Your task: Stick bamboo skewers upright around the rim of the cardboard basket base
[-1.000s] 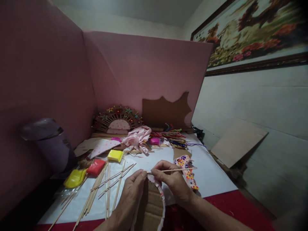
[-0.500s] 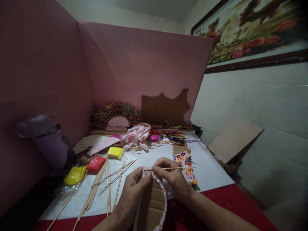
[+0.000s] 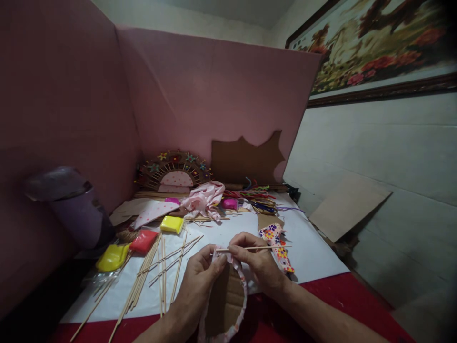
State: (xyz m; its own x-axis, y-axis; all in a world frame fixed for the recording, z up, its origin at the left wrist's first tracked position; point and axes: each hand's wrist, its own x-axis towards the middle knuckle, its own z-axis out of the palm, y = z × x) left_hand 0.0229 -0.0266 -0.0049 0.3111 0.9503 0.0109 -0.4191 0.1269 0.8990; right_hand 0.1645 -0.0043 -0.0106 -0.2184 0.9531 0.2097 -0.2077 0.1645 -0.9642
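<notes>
Lying level left to right just above the fabric-edged cardboard piece (image 3: 226, 297), a thin wooden skewer (image 3: 255, 247), pinched in the right hand (image 3: 255, 262), left hand (image 3: 200, 276) fingertips pinching the piece's top edge.

The cardboard piece (image 3: 224, 297) with the pink cloth edge runs off the bottom of the picture, so its lower end cannot be seen. The left hand (image 3: 198, 281) and right hand (image 3: 259, 264) cover its top, and where the thin stick (image 3: 255, 247) meets the cloth is hidden under the fingertips. Both arms are cut off at the bottom edge too. The purple thing (image 3: 71, 205) on the left is blurry; it may be a bin with a lid. The big framed picture (image 3: 374, 43) is cut off at the top and right. The tangle of coloured wires (image 3: 255, 195) at the back is too small to tell apart.
</notes>
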